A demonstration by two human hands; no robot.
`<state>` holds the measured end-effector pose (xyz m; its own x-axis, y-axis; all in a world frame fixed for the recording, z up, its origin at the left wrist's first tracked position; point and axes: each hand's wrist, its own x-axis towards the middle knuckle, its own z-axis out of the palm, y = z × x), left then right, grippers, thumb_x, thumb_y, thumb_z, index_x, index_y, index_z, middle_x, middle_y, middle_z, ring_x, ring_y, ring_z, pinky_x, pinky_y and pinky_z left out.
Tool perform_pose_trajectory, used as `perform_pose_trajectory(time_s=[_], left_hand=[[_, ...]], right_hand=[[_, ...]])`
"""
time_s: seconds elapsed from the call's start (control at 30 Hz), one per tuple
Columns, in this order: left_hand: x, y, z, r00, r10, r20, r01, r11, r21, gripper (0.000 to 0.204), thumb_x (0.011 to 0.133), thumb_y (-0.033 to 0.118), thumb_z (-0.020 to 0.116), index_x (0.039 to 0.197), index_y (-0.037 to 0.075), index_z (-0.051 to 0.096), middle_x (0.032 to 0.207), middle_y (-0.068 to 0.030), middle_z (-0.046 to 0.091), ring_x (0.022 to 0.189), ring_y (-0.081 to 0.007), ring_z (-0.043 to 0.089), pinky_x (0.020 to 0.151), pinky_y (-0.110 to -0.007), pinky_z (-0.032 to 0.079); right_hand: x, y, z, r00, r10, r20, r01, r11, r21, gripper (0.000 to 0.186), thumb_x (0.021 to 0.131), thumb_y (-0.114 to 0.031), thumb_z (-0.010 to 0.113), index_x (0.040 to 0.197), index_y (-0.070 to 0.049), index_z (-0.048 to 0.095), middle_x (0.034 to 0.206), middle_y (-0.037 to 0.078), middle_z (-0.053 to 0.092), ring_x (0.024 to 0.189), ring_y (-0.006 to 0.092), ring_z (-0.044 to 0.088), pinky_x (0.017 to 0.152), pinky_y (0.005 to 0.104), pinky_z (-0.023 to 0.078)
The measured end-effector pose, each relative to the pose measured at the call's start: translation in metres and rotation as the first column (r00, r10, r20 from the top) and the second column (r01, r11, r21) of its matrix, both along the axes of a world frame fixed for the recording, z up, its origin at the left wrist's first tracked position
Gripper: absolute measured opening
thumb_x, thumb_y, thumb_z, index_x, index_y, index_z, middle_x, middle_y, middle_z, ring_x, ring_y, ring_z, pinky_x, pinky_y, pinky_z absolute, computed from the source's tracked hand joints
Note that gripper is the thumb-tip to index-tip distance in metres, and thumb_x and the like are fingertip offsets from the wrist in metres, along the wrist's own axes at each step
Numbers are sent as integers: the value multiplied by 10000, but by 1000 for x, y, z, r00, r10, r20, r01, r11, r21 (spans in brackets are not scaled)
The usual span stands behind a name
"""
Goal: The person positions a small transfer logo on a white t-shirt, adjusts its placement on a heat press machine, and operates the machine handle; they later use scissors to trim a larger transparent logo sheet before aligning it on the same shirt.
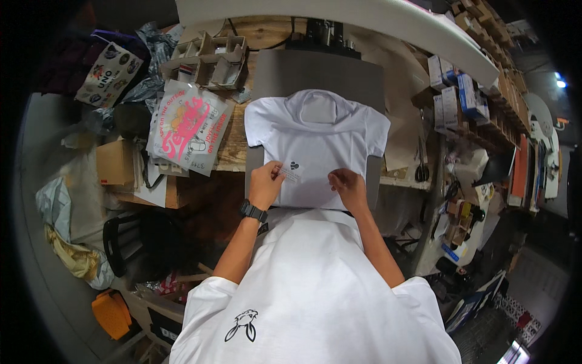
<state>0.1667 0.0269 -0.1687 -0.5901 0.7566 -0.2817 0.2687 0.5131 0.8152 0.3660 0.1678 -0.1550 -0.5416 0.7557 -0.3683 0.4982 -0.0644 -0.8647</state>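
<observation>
A small white T-shirt (345, 142) lies spread on a grey board (315, 68), its neckline away from me. My left hand (265, 187) is closed in a pinch on the edge of a small clear transfer film (291, 175). Dark print shows on that film, which is at the lower left of the shirt's front. Over the shirt's lower right, my right hand (350, 188) has its fingers curled together. Whatever it may hold is too small to make out.
Left of the board sit a cardboard divider box (221, 60) and a stack of printed plastic bags (188, 130). Black scissors (422, 164) lie at the right. A white curved panel (351, 19) spans the far side. Small boxes (451, 100) stand at the far right.
</observation>
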Motion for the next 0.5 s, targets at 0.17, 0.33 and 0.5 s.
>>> perform_pose_trajectory(time_s=[0.17, 0.33, 0.5], left_hand=[[8, 0, -1, 887, 158, 434, -215, 973, 87, 256, 871, 30, 699, 1100, -66, 639, 859, -93, 694, 751, -151, 664, 692, -269, 512], [14, 50, 18, 831, 144, 538, -258, 955, 144, 180, 879, 48, 694, 1026, -47, 647, 845, -84, 698, 749, -143, 679, 691, -248, 509], [12, 108, 16, 939, 29, 343, -105, 973, 205, 118, 862, 50, 708, 912, -38, 647, 777, -85, 704, 681, -149, 699, 609, -250, 522]], right_hand=[[6, 12, -11, 996, 17, -90, -27, 993, -119, 197, 919, -153, 670, 926, 43, 683, 701, 51, 655, 612, 103, 593, 579, 259, 475], [5, 18, -10, 997, -7, -81, -10, 980, -198, 198, 916, -155, 671, 929, 42, 684, 702, 44, 649, 617, 101, 585, 584, 257, 479], [12, 25, -7, 998, -7, -56, -1, 991, -137, 197, 908, -145, 663, 896, 51, 689, 690, 63, 662, 600, 103, 597, 570, 262, 482]])
